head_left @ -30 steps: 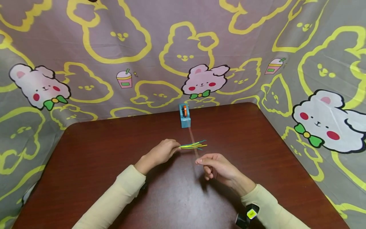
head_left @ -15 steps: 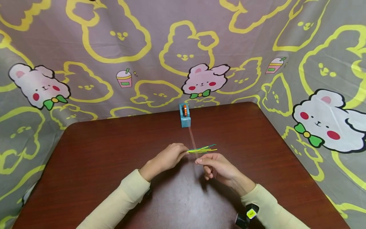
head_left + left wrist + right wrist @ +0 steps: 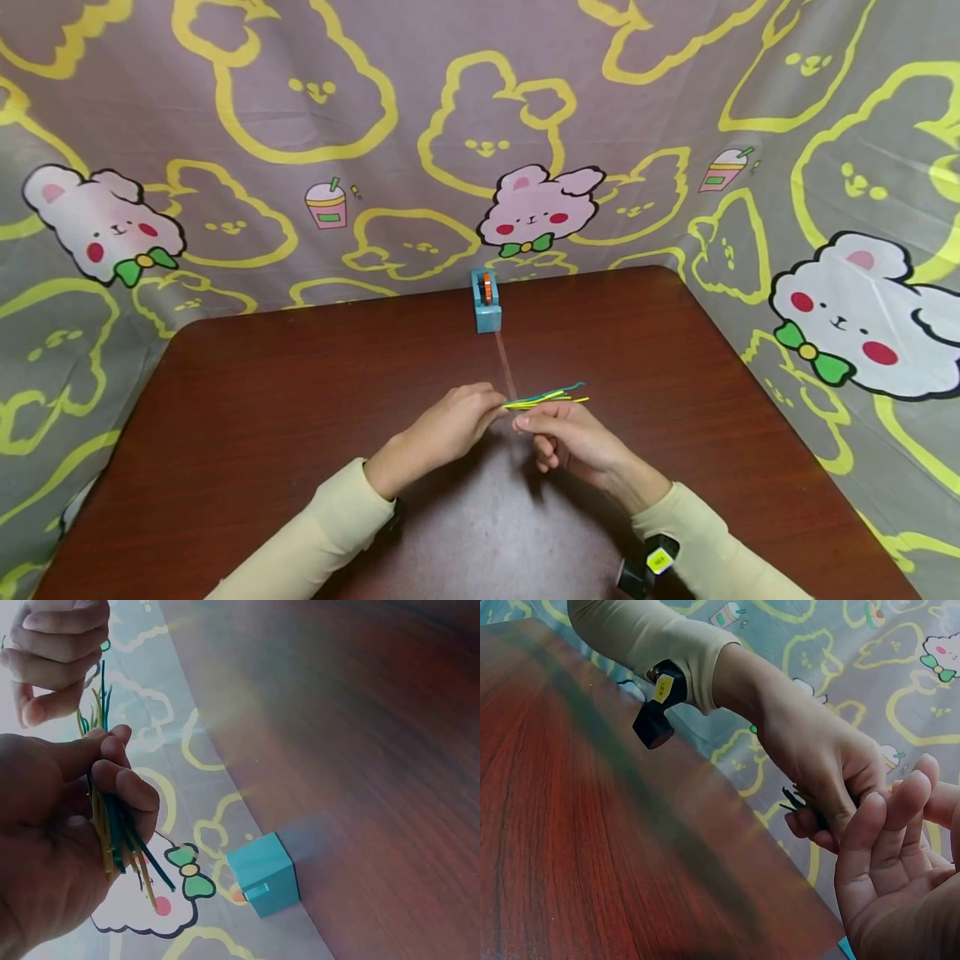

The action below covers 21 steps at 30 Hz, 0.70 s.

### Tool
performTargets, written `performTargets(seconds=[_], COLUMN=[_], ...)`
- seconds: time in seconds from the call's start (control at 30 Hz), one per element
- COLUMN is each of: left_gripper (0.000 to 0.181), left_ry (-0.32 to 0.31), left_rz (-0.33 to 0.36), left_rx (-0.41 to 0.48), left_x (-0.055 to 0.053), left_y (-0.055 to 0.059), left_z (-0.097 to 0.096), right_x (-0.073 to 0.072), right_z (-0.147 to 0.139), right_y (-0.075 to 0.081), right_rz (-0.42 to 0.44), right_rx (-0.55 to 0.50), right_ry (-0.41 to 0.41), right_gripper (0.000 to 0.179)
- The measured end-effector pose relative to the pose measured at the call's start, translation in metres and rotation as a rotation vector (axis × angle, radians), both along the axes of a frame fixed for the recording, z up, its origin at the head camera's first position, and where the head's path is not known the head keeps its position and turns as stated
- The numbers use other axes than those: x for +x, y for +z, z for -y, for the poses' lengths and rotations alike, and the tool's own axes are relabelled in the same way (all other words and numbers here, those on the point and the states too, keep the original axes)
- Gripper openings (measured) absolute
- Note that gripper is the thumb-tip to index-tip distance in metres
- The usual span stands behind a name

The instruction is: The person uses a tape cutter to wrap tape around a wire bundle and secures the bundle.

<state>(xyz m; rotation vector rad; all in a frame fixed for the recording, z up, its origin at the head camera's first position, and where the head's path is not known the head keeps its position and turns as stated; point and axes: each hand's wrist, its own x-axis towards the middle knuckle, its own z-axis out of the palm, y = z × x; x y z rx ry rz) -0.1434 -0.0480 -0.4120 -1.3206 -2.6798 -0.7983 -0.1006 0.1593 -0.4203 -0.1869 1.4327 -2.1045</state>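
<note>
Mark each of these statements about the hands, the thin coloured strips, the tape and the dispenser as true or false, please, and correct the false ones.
1. The left hand grips the bundle of thin coloured strips. True.
2. The tape dispenser lies on its side near the front edge of the table. False: it stands upright at the far edge, by the cloth backdrop.
3. The right hand pinches the end of a strip of clear tape that runs from the dispenser. True.
4. The strips are all red. False: they are yellow, green and blue-green.
5. The two hands are far apart. False: they are close together, near the middle of the table.
</note>
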Motion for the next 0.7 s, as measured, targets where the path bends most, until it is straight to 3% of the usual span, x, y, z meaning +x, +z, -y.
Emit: performTargets(seconds=[0.3, 0.7], left_gripper=[0.007, 0.021], left_ry=[0.005, -0.001], left_rz=[0.001, 0.07], left_rx=[0.001, -0.058], left_x=[0.006, 0.012], left_y=[0.002, 0.013], left_z=[-0.002, -0.001], right_x=[0.001, 0.002], right_z=[-0.002, -0.005], right_y=[-0.001, -0.001], right_rz=[-0.012, -0.041], right_rx=[0.026, 0.064], right_ry=[-0.006, -0.004], right_gripper=[0.019, 0.017])
